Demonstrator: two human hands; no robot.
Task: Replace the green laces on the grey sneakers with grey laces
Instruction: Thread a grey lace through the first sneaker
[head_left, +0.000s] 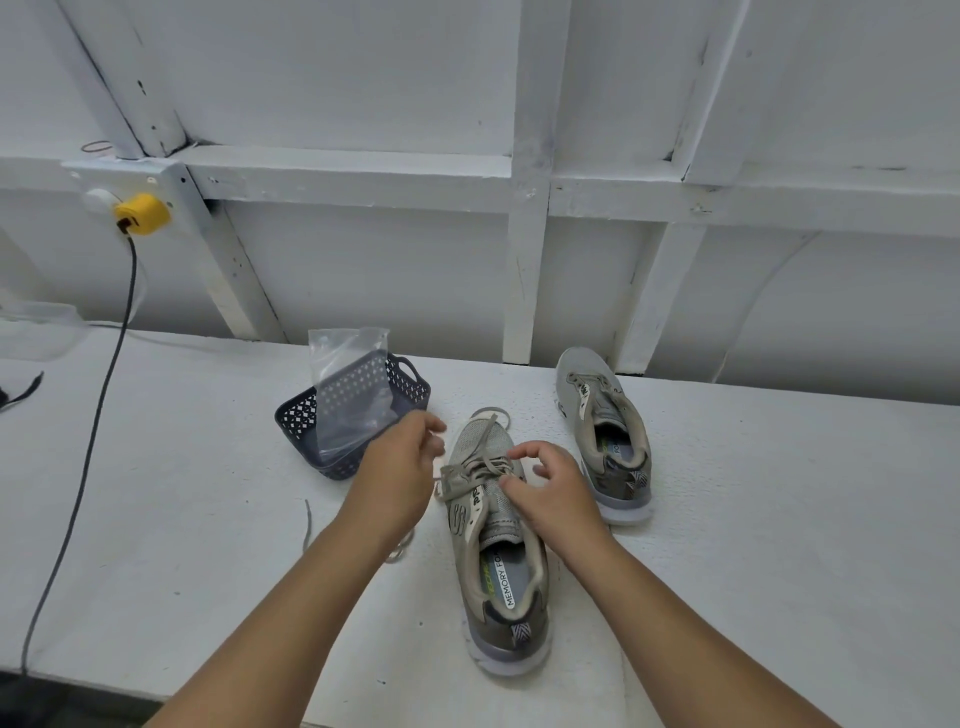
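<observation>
As both hands (400, 467) flank it, laced sneaker (493, 540) between curled fingers (524, 451)

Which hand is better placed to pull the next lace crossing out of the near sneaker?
Right, probably. The right hand hovers over the near sneaker's lace crossings; the left hand sits off its side.
</observation>
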